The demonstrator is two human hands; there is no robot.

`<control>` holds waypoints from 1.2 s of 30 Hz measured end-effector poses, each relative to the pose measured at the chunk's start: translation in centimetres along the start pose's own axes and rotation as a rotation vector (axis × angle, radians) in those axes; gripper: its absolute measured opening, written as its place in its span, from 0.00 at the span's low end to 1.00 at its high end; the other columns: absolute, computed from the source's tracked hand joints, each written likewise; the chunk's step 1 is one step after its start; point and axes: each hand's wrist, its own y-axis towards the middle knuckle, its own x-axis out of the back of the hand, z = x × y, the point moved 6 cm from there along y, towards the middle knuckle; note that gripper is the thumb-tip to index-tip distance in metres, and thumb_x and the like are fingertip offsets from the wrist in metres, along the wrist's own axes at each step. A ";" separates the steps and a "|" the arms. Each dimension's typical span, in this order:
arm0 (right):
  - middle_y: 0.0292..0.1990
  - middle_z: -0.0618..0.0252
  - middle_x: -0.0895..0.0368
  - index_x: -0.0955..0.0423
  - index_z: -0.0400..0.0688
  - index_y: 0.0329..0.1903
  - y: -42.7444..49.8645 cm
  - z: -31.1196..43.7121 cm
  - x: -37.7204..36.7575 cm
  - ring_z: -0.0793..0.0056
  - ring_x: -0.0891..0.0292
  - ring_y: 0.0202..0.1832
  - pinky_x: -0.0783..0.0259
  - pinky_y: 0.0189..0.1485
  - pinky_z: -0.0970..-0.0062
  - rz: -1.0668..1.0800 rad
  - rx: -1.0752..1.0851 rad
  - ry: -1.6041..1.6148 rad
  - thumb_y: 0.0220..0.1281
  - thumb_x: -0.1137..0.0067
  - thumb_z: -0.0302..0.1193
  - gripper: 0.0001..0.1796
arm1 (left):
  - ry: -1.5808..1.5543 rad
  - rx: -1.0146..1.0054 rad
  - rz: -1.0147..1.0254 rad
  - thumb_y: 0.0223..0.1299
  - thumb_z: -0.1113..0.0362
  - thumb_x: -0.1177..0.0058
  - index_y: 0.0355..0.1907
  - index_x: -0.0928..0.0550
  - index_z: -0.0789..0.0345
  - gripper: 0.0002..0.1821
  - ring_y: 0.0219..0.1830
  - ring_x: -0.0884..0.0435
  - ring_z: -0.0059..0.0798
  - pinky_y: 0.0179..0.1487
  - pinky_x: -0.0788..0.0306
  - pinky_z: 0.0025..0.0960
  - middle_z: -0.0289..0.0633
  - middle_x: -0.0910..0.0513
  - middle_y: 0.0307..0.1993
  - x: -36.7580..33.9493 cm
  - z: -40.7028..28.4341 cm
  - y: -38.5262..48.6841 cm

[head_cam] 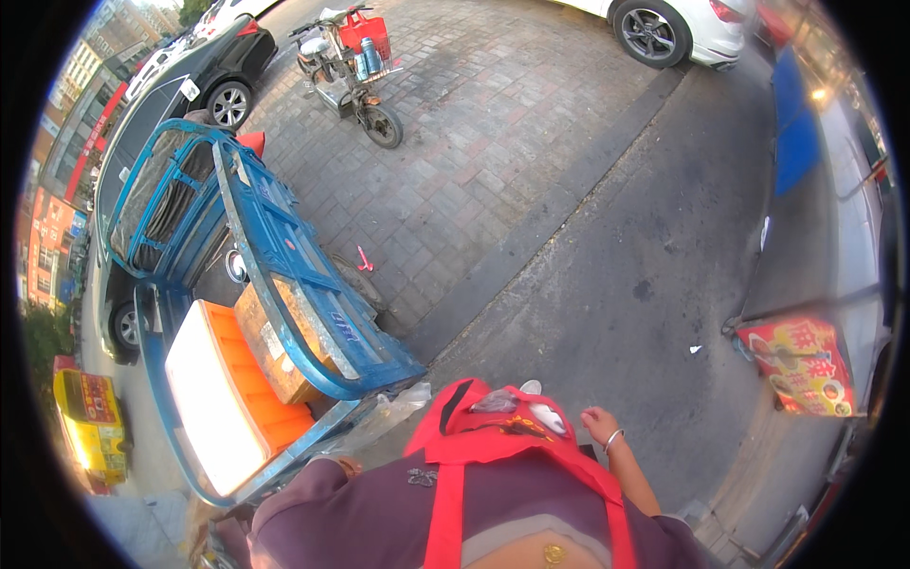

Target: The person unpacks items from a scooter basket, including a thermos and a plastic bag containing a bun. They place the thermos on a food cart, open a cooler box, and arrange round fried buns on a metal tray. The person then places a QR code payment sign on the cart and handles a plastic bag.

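Observation:
My right hand [601, 425], with a silver bangle [613, 441] at its wrist, hangs beside my red apron [455, 455]. Its fingers are loosely curled and nothing shows in them. At the end of my left sleeve only a sliver of skin is visible; the left hand itself is out of view. Close on my left stands a blue cargo tricycle bed [341, 323]. It carries an orange cooler box [252, 387] with a white lid [210, 398], next to a worn brown box [274, 341]. Clear plastic [398, 405] lies at the bed's near corner.
An electric two-wheeler [345, 78] with a red bag stands ahead on paving bricks [462, 142]. A black car [234, 71] is parked beyond the tricycle, and a white car [682, 32] at the upper right. A red sign board [800, 363] stands on the right.

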 end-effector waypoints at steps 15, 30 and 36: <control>0.42 0.58 0.17 0.24 0.39 0.49 30.8 31.1 9.5 0.73 0.20 0.44 0.26 0.48 0.74 0.175 0.275 -0.198 0.63 0.43 0.36 0.17 | -0.129 -0.639 0.834 0.57 0.45 0.49 0.53 0.27 0.67 0.29 0.45 0.21 0.42 0.46 0.27 0.42 0.47 0.22 0.45 2.3 -40.6 -14.5; 0.38 0.55 0.16 0.23 0.44 0.40 62.0 29.7 20.8 0.59 0.19 0.37 0.25 0.40 0.63 0.458 0.471 -1.229 0.60 0.46 0.33 0.09 | -0.495 -0.544 1.328 0.59 0.53 0.49 0.47 0.23 0.67 0.20 0.42 0.18 0.39 0.43 0.25 0.39 0.46 0.18 0.42 25.7 -71.2 -6.3; 0.37 0.54 0.17 0.22 0.44 0.41 86.8 29.1 27.5 0.63 0.19 0.38 0.25 0.45 0.68 0.664 -0.039 -1.032 0.61 0.48 0.33 0.10 | -0.919 -0.355 1.231 0.59 0.56 0.48 0.45 0.21 0.67 0.17 0.41 0.17 0.38 0.41 0.24 0.37 0.46 0.17 0.41 30.5 -88.9 -0.4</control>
